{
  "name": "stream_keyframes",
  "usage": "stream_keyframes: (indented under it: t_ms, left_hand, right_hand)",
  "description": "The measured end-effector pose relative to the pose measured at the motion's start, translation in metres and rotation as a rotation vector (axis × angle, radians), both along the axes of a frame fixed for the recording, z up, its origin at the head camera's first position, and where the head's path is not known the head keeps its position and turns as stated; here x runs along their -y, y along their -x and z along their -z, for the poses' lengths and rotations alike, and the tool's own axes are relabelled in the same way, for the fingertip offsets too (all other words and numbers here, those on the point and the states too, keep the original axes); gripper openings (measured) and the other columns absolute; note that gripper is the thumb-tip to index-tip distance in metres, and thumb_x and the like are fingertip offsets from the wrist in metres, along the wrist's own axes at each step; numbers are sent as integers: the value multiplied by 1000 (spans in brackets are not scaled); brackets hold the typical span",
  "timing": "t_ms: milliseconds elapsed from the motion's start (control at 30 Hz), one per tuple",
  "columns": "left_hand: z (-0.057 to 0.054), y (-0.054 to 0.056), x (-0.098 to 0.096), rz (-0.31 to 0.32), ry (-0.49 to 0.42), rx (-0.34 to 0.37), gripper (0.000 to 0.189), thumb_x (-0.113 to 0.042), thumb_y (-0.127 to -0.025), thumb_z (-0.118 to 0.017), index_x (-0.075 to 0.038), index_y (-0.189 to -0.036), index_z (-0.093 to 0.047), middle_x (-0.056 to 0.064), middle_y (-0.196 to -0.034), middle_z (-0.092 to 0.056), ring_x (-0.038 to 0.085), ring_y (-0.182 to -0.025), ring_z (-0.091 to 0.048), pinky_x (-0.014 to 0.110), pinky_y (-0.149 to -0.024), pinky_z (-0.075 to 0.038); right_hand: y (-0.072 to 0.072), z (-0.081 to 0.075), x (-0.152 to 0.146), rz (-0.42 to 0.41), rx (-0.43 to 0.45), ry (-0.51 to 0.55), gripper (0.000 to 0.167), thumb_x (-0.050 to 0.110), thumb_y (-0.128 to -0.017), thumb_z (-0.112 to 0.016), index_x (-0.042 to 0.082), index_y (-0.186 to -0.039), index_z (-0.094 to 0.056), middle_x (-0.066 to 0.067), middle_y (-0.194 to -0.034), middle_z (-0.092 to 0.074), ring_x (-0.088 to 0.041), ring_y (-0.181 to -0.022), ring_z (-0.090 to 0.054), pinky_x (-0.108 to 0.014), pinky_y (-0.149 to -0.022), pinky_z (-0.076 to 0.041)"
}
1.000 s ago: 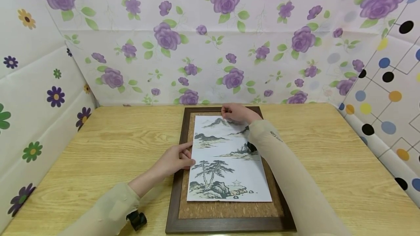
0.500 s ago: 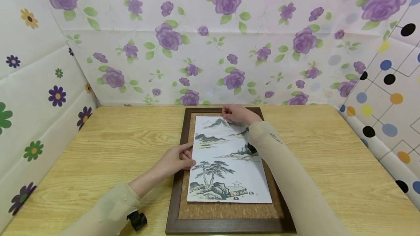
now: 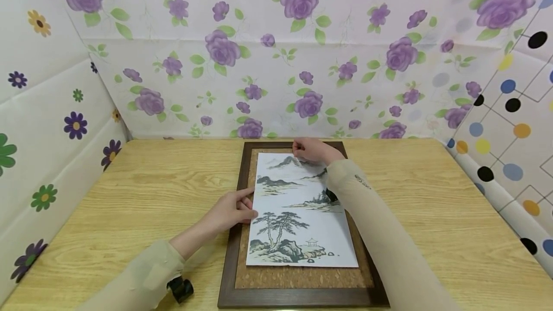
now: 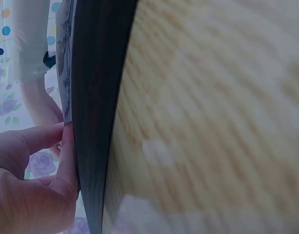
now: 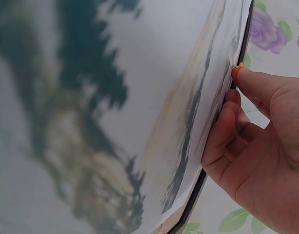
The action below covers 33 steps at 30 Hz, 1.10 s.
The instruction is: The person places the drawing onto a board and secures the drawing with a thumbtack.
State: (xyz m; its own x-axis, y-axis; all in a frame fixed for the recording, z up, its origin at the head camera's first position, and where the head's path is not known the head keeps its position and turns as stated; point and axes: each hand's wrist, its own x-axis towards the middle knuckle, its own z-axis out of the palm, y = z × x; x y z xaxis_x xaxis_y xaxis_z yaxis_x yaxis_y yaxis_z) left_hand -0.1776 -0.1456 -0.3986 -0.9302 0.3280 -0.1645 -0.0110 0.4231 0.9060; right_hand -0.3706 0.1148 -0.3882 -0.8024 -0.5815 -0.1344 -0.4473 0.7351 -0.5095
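A framed cork board [image 3: 302,278] lies on the table with a paper ink landscape print [image 3: 298,224] on it. My right hand [image 3: 315,150] is at the print's top edge. In the right wrist view its thumb and fingers pinch a small orange push pin [image 5: 237,71] against the paper; the pin is mostly hidden by the fingers. My left hand [image 3: 231,211] rests over the board's left frame. Its extended index finger and thumb touch the print's left edge, spread apart. In the left wrist view the fingers [image 4: 66,165] reach the paper beside the dark frame [image 4: 98,97].
The wood-grain table [image 3: 173,176] extends on both sides of the board. A purple-flowered cloth wall [image 3: 268,61] stands behind it. Patterned cloth panels close in the left [image 3: 56,157] and right [image 3: 510,138] sides. Each sleeve carries a black wrist strap.
Both hands, the print and the board keep the same places. The head view has shifted very slightly.
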Motion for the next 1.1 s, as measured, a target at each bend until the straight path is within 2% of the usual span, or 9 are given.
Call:
stream_keyframes:
  t_ms: [400, 933, 1100]
  left_hand:
    - [1, 1, 1, 25, -6, 4, 72, -6, -91, -67, 2, -153, -31, 10, -93, -59, 13, -78, -64, 31, -77, -62]
    - [-1, 1, 0, 1, 2, 29, 73, -6, -92, -67, -1, -154, -30, 10, -93, -58, 14, -79, -64, 31, -78, -62]
    - [-2, 0, -1, 13, 3, 23, 73, -6, -92, -67, 0, -154, -29, 10, -93, -58, 14, -79, -64, 32, -78, -62]
  right_hand:
    - [0, -1, 1, 7, 18, -16, 15, 17, -105, -46, 7, -98, -55, -3, -82, -51, -14, -68, -44, -28, -64, -39]
    - [2, 0, 3, 9, 1, -21, 14, 17, -105, -46, 9, -98, -54, -4, -86, -53, -15, -70, -45, -29, -65, -39]
    - [1, -1, 3, 9, -11, -35, 13, 16, -105, -47, 9, -97, -55, -4, -86, -54, -14, -70, -46, -28, -66, -40]
